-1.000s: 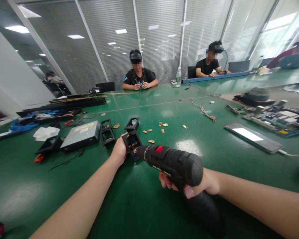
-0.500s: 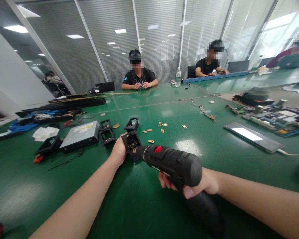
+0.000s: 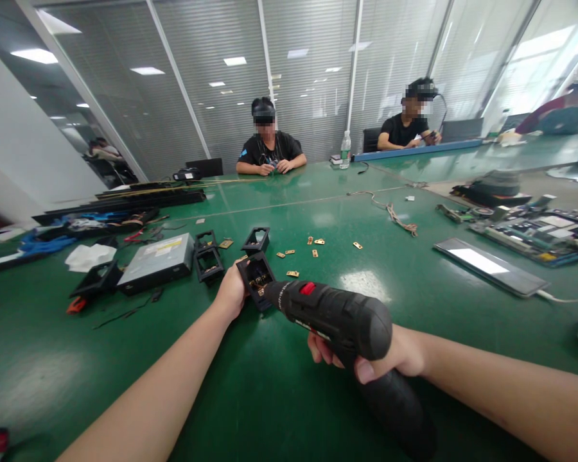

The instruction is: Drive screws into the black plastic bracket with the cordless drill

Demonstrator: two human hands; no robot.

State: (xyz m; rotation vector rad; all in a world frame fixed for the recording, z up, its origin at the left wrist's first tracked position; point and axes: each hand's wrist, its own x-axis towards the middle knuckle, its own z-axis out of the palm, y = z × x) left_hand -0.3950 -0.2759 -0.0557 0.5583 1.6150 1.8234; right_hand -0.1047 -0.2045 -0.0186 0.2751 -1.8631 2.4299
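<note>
At centre frame, a black plastic housing [image 3: 256, 279] is gripped on the green table [image 3: 270, 385] by the left hand [image 3: 231, 294], fingers curled. Lower right, a black power screwdriver [image 3: 337, 317] is clenched by the right hand [image 3: 390, 356], tip meeting the housing.

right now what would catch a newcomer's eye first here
The black power screwdriver in the right hand, low in the middle, its tip in a small black housing that the left hand steadies on the green table. Small brass plates lie scattered just beyond.
</note>
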